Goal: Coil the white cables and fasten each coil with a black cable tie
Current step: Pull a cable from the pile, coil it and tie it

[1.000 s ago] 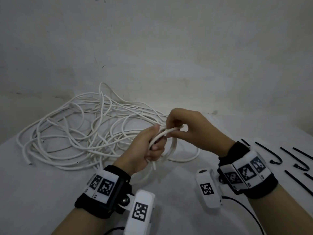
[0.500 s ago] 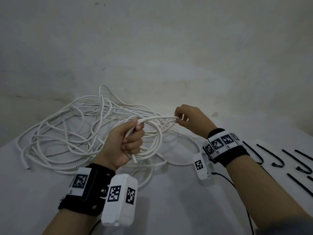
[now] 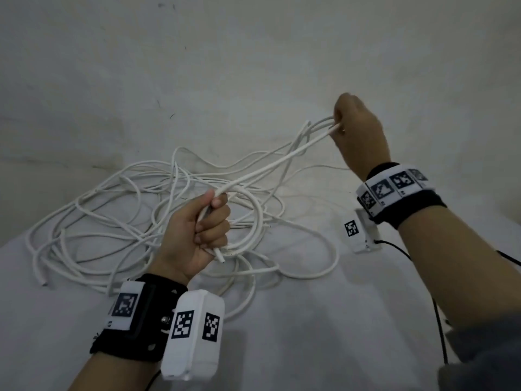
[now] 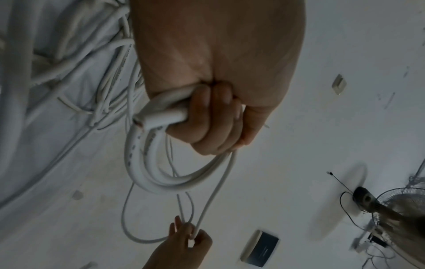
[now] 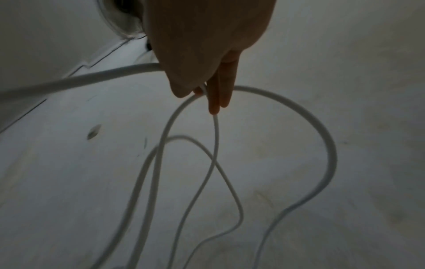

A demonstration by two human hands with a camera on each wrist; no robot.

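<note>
ok, loose white cables (image 3: 112, 221) sprawl over the counter (image 3: 310, 320), centre-left of frame. left hand (image 3: 194, 235) at lower centre fists a small coil (image 4: 147, 163). right hand (image 3: 358, 131) at upper right pinches a taut strand (image 3: 270, 165) running between both hands.

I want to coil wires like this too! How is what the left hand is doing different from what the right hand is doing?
The left hand is a closed fist wrapped round the white cable near its cut end; the right hand only pinches the cable with its fingers. The left hand sits low over the cable pile; the right hand is raised up and away. Both hold the same cable, stretched straight between them.
</note>
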